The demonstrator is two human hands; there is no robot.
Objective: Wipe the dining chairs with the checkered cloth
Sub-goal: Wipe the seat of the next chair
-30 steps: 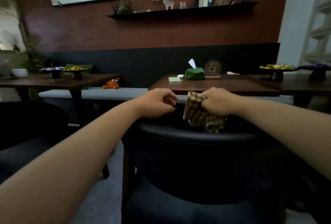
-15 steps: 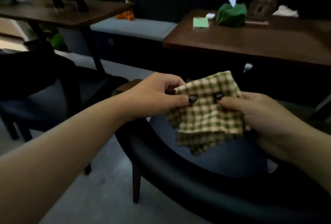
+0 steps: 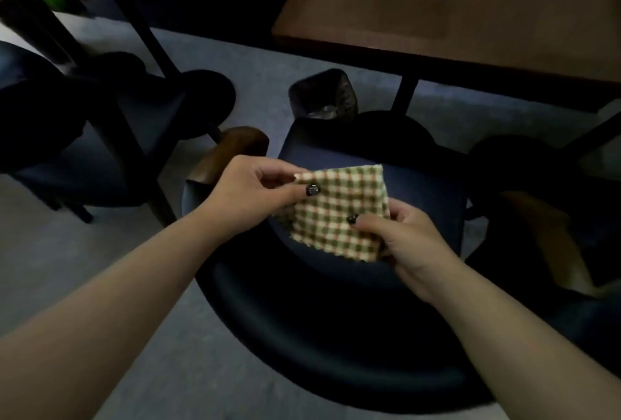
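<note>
Head view, steeply downward, close above a dim chair [image 3: 336,335].

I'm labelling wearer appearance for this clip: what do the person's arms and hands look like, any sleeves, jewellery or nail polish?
Both forearms are bare as far as the frame shows; no sleeve, watch or bracelet is visible. The left hand and right hand wear no rings that can be seen. Both thumbnails carry dark polish, seemingly with small pale decorations, though too blurred to be sure.

Dining room (tables [image 3: 470,16], chairs [image 3: 336,335]).
</note>
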